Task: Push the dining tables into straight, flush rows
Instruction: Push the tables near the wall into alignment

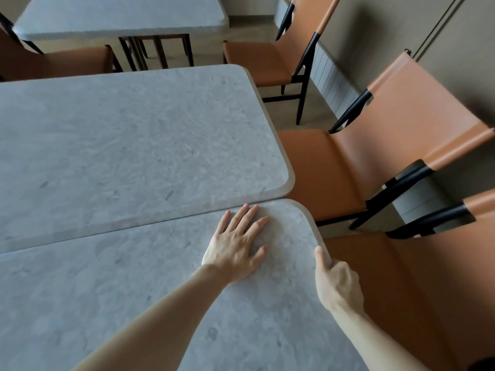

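From the head view, two grey stone-look dining tables meet along a long seam: the near worktop (134, 303), where the person stands, and the far worktop (128, 145) beyond it. Their long edges lie touching or almost so, yet the right-hand ends do not line up; the near worktop's rounded corner juts further toward the tan chairs (388, 162) than the far one's. The left hand (235, 245) lies flat with fingers spread on the near worktop just by that corner, likely to press down and steady it. The right hand (337, 282) is wrapped over the end edge, thumb on top and fingers curled underneath, a hold that suits sliding the worktop sideways. By my reading, closing the gap is done and squaring the ends is what remains. A third table (120, 17) stands well apart at the back, with another chair (267, 60) beside the wall.
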Motion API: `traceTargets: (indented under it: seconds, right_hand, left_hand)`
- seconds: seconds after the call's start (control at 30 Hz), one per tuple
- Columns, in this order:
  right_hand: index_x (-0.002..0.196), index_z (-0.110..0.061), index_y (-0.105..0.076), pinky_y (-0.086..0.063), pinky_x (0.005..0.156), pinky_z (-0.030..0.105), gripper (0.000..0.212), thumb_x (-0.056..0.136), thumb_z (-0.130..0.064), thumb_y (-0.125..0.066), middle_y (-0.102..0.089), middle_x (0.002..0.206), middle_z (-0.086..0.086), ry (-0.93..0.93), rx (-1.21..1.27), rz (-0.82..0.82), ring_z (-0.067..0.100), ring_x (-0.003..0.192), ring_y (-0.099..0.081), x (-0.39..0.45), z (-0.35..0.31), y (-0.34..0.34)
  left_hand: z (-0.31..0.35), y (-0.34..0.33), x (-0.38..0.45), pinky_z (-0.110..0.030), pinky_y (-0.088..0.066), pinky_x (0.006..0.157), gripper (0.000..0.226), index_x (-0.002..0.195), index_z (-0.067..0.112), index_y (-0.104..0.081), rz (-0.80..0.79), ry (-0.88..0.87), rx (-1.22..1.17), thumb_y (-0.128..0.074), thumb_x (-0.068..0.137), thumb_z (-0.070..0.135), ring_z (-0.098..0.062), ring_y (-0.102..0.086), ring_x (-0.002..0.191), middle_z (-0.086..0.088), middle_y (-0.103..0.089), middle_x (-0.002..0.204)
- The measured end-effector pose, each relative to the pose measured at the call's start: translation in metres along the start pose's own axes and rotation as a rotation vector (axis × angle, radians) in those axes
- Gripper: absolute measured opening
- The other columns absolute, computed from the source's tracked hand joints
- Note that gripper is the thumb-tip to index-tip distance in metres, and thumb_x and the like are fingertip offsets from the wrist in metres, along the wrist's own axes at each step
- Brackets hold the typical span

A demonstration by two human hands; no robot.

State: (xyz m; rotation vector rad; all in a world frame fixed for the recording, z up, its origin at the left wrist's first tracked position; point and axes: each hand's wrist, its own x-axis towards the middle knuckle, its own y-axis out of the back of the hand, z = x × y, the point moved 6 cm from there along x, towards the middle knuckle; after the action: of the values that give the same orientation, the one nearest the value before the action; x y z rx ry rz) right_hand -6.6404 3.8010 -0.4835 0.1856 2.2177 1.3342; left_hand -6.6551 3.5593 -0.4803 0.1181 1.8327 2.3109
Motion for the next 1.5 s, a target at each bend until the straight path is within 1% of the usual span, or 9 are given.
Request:
traceTargets:
  seconds: [0.2,0.37,0.73,0.83,0.93,1.03,1.13,1.3,1.5]
  right_hand:
    - [0.105,-0.014,-0.069,-0.046,0.067,0.035,0.078,0.093,-0.076,-0.024,-0.057,0.086,0.007,-0.007,-0.008,0.011,0.027,0.075,-0.054,0.000,0.002,-0.001]
    - [0.101,-0.016,-0.072,-0.055,0.072,0.040,0.079,0.092,-0.077,-0.023,-0.060,0.084,0.006,0.004,0.010,0.014,0.027,0.075,-0.057,0.005,0.004,-0.005]
    - [0.094,-0.015,-0.068,-0.055,0.076,0.039,0.080,0.092,-0.077,-0.019,-0.067,0.090,0.006,0.061,0.012,-0.046,0.024,0.079,-0.061,0.005,0.007,-0.008]
    - [0.128,-0.012,-0.063,-0.045,0.102,0.040,0.081,0.095,-0.075,-0.024,-0.064,0.122,0.011,-0.011,0.170,-0.283,0.027,0.111,-0.060,0.021,0.007,-0.014]
    - [0.156,-0.028,-0.035,-0.023,0.122,0.042,0.076,0.097,-0.073,-0.021,-0.033,0.163,-0.002,0.039,0.392,-0.392,0.020,0.150,-0.031,0.054,-0.025,-0.014]
    - [0.152,-0.021,-0.043,-0.025,0.118,0.034,0.057,0.108,-0.050,-0.020,-0.039,0.160,0.002,0.240,0.663,-0.333,0.016,0.145,-0.038,0.089,-0.090,-0.006]
    - [0.155,-0.019,-0.038,-0.023,0.120,0.031,0.056,0.109,-0.045,-0.017,-0.036,0.162,-0.001,0.331,0.807,-0.371,0.013,0.148,-0.032,0.110,-0.138,-0.011]
    - [0.157,-0.021,-0.034,-0.028,0.107,0.025,0.060,0.108,-0.050,-0.012,-0.034,0.162,-0.005,0.320,0.958,-0.487,0.007,0.145,-0.031,0.126,-0.154,-0.027]
    - [0.156,-0.018,-0.036,-0.022,0.121,0.034,0.068,0.106,-0.053,-0.006,-0.032,0.163,-0.003,0.272,1.144,-0.492,0.014,0.152,-0.026,0.132,-0.143,-0.028]
  left_hand:
    - [0.000,0.000,-0.003,-0.041,0.014,0.124,0.075,0.160,0.032,-0.021,0.062,0.013,0.008,-0.019,0.093,0.065,-0.016,0.012,0.155,0.000,-0.002,0.171]
    - [-0.008,-0.005,-0.003,-0.054,0.017,0.122,0.093,0.162,0.027,0.008,0.010,0.163,0.046,-0.014,0.086,0.076,-0.028,0.026,0.153,-0.008,0.022,0.168]
    - [-0.009,-0.004,-0.001,-0.054,0.008,0.124,0.096,0.163,0.027,-0.005,0.009,0.178,0.035,-0.019,0.083,0.079,-0.026,0.019,0.155,-0.004,0.010,0.171]
    - [-0.009,-0.003,0.000,-0.054,0.007,0.124,0.096,0.163,0.027,-0.007,0.021,0.175,0.025,-0.020,0.083,0.078,-0.026,0.018,0.156,-0.004,0.009,0.171]
    - [-0.010,-0.003,0.000,-0.054,0.007,0.125,0.095,0.163,0.027,-0.008,0.042,0.168,0.012,-0.024,0.085,0.078,-0.026,0.017,0.156,-0.004,0.008,0.171]
    - [-0.009,-0.005,0.001,-0.053,0.007,0.125,0.094,0.163,0.027,-0.012,0.058,0.168,0.003,-0.027,0.085,0.078,-0.025,0.016,0.156,-0.004,0.006,0.171]
    - [-0.008,-0.005,0.002,-0.056,0.001,0.125,0.094,0.162,0.025,-0.020,0.075,0.160,-0.002,-0.031,0.085,0.077,-0.027,0.009,0.157,-0.006,-0.002,0.171]
    - [-0.010,-0.005,0.001,-0.059,0.000,0.124,0.094,0.162,0.023,-0.019,0.064,0.159,-0.008,-0.031,0.085,0.076,-0.027,0.011,0.157,-0.007,0.000,0.171]
    - [-0.010,-0.004,-0.001,-0.057,0.004,0.124,0.094,0.163,0.024,-0.014,0.047,0.156,0.001,-0.028,0.085,0.077,-0.026,0.017,0.156,-0.006,0.005,0.171]
